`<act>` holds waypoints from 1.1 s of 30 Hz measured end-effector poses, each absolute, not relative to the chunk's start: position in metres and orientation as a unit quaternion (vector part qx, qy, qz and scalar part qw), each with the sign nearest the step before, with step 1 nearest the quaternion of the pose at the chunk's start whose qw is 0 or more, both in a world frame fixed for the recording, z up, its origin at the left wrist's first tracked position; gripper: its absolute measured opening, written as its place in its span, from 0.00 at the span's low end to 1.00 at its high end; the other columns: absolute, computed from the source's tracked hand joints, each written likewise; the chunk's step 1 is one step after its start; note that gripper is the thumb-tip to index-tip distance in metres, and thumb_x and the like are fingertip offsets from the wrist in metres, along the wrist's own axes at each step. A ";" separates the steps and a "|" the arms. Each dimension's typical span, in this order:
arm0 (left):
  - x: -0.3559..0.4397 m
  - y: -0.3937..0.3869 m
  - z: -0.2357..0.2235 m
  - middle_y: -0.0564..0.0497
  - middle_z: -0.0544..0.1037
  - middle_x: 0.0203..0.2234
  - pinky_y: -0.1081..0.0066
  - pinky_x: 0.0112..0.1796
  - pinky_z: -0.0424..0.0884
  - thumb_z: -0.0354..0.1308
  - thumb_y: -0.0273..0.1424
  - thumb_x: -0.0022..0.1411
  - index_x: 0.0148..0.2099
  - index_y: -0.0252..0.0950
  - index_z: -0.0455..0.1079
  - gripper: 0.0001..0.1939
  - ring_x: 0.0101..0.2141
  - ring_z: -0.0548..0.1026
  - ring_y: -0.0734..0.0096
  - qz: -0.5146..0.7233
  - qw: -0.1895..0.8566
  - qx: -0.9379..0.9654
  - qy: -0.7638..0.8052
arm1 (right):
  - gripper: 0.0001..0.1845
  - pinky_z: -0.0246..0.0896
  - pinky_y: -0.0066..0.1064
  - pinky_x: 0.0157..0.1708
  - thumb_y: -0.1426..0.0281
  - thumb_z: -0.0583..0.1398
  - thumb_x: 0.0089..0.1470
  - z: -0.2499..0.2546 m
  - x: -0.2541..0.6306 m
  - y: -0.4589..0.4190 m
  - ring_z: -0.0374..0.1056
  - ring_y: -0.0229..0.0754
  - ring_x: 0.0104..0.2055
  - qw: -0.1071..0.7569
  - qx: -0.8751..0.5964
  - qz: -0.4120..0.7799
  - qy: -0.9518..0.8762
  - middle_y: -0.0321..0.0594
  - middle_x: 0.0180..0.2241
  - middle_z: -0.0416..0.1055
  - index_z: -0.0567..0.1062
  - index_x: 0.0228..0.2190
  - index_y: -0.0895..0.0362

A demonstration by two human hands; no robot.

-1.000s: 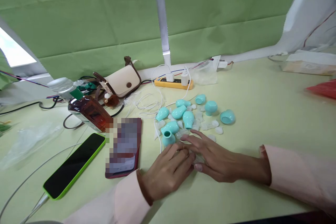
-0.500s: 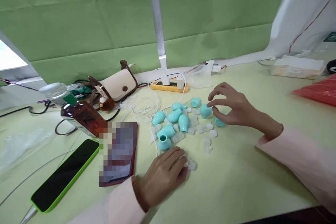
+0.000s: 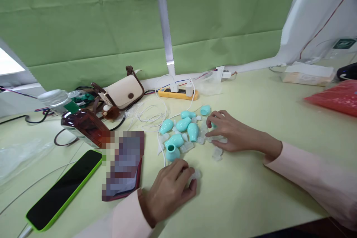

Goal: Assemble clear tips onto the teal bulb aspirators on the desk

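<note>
The right hand (image 3: pixel 224 134) has come left and nearer over the last half second: it was poised by the teal bulbs (image 3: pixel 193 132) at the right of the pile, and now its curled, parted fingers stand over loose clear parts, one of which (image 3: pixel 216 153) lies just nearer on the table (image 3: pixel 240 197). Whether those fingers grip anything, I cannot tell. The hand hides most of the bulbs on that side. The left hand (image 3: pixel 175 189), much as it was, has thumb and fingers bent in and appears to pinch another clear part (image 3: pixel 196 173), low over the near side. So the hands, together a second ago, now work apart, one with a part, the other among the spares. Just beyond the left hand an upright bulb (image 3: pixel 172 153) shows its open mouth; a red phone (image 3: pixel 139 178) lies left.
</note>
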State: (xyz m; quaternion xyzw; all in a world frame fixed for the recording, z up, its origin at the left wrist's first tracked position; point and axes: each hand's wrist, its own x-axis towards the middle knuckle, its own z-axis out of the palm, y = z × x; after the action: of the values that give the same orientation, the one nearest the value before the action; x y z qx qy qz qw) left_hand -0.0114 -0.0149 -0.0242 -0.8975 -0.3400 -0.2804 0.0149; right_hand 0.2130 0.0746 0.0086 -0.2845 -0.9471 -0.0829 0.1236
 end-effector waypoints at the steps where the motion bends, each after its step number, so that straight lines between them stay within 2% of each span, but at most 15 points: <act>1: -0.012 -0.015 -0.025 0.49 0.69 0.26 0.75 0.24 0.69 0.50 0.23 0.52 0.34 0.33 0.64 0.06 0.26 0.69 0.73 -0.280 0.010 -0.896 -0.344 | 0.07 0.48 0.41 0.37 0.71 0.55 0.44 0.010 0.214 0.075 0.55 0.45 0.39 0.116 -0.287 -0.084 -0.947 0.43 0.33 0.61 0.74 0.25 0.55; 4: -0.013 -0.015 -0.027 0.49 0.68 0.28 0.76 0.24 0.69 0.50 0.23 0.52 0.36 0.33 0.63 0.07 0.26 0.69 0.74 -0.285 0.001 -0.888 -0.362 | 0.09 0.47 0.39 0.37 0.72 0.55 0.44 0.012 0.218 0.078 0.56 0.44 0.37 0.109 -0.291 -0.091 -0.946 0.42 0.30 0.62 0.71 0.16 0.58; 6: -0.013 -0.016 -0.029 0.48 0.68 0.29 0.76 0.24 0.70 0.49 0.22 0.53 0.38 0.33 0.63 0.08 0.27 0.70 0.74 -0.294 0.003 -0.883 -0.365 | 0.12 0.47 0.38 0.37 0.72 0.54 0.45 0.011 0.218 0.080 0.56 0.43 0.35 0.112 -0.291 -0.100 -0.945 0.42 0.29 0.62 0.70 0.15 0.59; 16: -0.014 -0.017 -0.033 0.46 0.69 0.33 0.75 0.29 0.71 0.48 0.19 0.54 0.41 0.33 0.63 0.12 0.32 0.70 0.72 -0.300 -0.003 -0.884 -0.359 | 0.12 0.44 0.35 0.32 0.74 0.51 0.47 0.005 0.218 0.088 0.55 0.42 0.32 0.162 -0.358 -0.178 -0.902 0.43 0.28 0.60 0.74 0.22 0.56; 18: -0.013 -0.017 -0.031 0.46 0.69 0.33 0.74 0.30 0.71 0.48 0.19 0.54 0.42 0.32 0.63 0.12 0.33 0.71 0.71 -0.300 -0.003 -0.884 -0.358 | 0.12 0.45 0.31 0.29 0.74 0.51 0.46 0.010 0.223 0.088 0.56 0.39 0.28 0.155 -0.355 -0.140 -0.911 0.41 0.24 0.62 0.74 0.24 0.56; 21: -0.011 -0.017 -0.028 0.45 0.70 0.32 0.73 0.28 0.71 0.48 0.20 0.55 0.43 0.31 0.62 0.12 0.33 0.71 0.69 -0.302 -0.002 -0.886 -0.352 | 0.11 0.44 0.27 0.23 0.72 0.51 0.44 0.017 0.229 0.085 0.56 0.35 0.21 0.085 -0.344 -0.046 -0.934 0.36 0.19 0.63 0.74 0.26 0.55; 25: -0.011 -0.017 -0.026 0.46 0.71 0.32 0.73 0.27 0.71 0.47 0.20 0.55 0.42 0.31 0.62 0.12 0.32 0.71 0.70 -0.301 0.007 -0.887 -0.350 | 0.09 0.43 0.27 0.21 0.71 0.53 0.42 0.018 0.230 0.080 0.58 0.35 0.20 0.033 -0.358 -0.051 -0.932 0.35 0.17 0.64 0.73 0.23 0.55; 30: -0.013 -0.017 -0.028 0.47 0.71 0.31 0.75 0.27 0.71 0.47 0.21 0.55 0.42 0.33 0.62 0.12 0.32 0.71 0.71 -0.306 0.020 -0.886 -0.348 | 0.08 0.44 0.26 0.21 0.70 0.53 0.42 0.017 0.228 0.083 0.57 0.35 0.18 0.034 -0.381 -0.056 -0.922 0.35 0.15 0.63 0.72 0.21 0.56; 33: -0.012 -0.017 -0.027 0.48 0.72 0.31 0.75 0.28 0.71 0.49 0.22 0.54 0.42 0.34 0.62 0.11 0.32 0.72 0.72 -0.317 0.020 -0.880 -0.355 | 0.10 0.44 0.25 0.20 0.65 0.53 0.43 0.018 0.226 0.086 0.55 0.34 0.17 0.084 -0.437 -0.060 -0.893 0.34 0.13 0.61 0.73 0.24 0.56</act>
State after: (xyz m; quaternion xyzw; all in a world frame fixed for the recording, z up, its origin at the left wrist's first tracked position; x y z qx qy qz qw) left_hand -0.0116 -0.0175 -0.0272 -0.8795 -0.3546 -0.3166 0.0204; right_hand 0.2264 0.0862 0.0183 -0.4371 -0.8935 -0.0602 0.0840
